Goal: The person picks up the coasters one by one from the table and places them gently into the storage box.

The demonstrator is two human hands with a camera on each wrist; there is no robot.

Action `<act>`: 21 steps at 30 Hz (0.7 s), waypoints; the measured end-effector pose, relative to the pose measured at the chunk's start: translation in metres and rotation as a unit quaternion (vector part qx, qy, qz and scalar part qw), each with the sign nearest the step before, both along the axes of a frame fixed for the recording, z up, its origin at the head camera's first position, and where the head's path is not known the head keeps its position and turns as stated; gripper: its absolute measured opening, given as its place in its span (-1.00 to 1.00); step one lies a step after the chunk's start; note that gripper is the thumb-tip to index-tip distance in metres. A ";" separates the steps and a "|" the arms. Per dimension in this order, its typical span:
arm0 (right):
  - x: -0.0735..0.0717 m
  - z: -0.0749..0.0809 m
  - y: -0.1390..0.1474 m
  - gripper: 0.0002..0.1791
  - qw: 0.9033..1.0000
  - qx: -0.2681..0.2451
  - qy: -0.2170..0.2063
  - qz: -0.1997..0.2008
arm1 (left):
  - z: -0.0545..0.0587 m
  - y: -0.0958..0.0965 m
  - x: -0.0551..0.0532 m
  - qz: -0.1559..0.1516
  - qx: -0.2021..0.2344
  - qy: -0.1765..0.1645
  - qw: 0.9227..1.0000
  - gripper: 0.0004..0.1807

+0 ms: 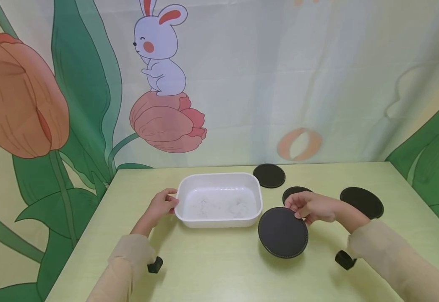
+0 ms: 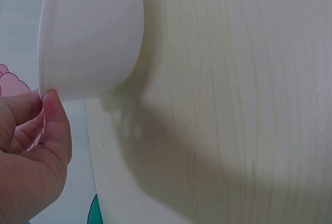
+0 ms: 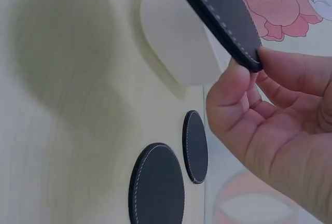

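A white rectangular basin (image 1: 219, 223) with rounded corners stands on the table, with faint grey marks on its bottom. At its left end, my left hand (image 1: 163, 204) pinches the rim between thumb and fingers; the left wrist view shows the same grip on the basin (image 2: 93, 37). My right hand (image 1: 314, 206) holds a round black coaster (image 1: 283, 233) by its edge, raised off the table and tilted, just right of the basin. Pale stitching runs round the edge of this coaster (image 3: 223, 22) in the right wrist view.
Three more black coasters lie on the pale table (image 1: 212, 264): one behind the basin's right corner (image 1: 269, 175), one partly hidden behind my right hand (image 1: 295, 192), one farther right (image 1: 362, 202). A printed curtain (image 1: 234, 84) hangs along the table's back edge.
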State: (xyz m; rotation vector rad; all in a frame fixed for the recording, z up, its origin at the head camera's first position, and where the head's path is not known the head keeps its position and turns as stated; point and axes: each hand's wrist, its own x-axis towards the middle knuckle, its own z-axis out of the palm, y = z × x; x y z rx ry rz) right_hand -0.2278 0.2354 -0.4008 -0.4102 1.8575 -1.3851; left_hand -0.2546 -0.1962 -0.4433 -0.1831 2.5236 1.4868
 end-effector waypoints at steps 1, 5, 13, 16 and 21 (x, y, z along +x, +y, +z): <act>-0.002 0.000 -0.001 -0.76 1.000 -0.003 0.000 -0.001 | 0.000 0.000 0.000 -0.001 0.000 0.000 1.000 -0.58; -0.008 0.003 -0.008 -0.79 1.000 -0.011 0.000 -0.019 | -0.001 0.000 0.000 -0.001 0.001 0.002 1.000 -0.58; -0.016 0.007 -0.026 -0.81 0.998 -0.018 -0.003 -0.054 | -0.002 -0.001 -0.002 0.006 0.001 -0.009 1.000 -0.58; -0.020 0.007 -0.035 -0.81 0.997 -0.024 -0.001 -0.067 | -0.004 -0.002 -0.002 0.005 0.004 -0.006 1.000 -0.58; -0.025 0.006 -0.048 -0.79 0.995 -0.031 0.005 -0.090 | -0.004 -0.002 -0.003 0.000 0.006 0.001 1.000 -0.57</act>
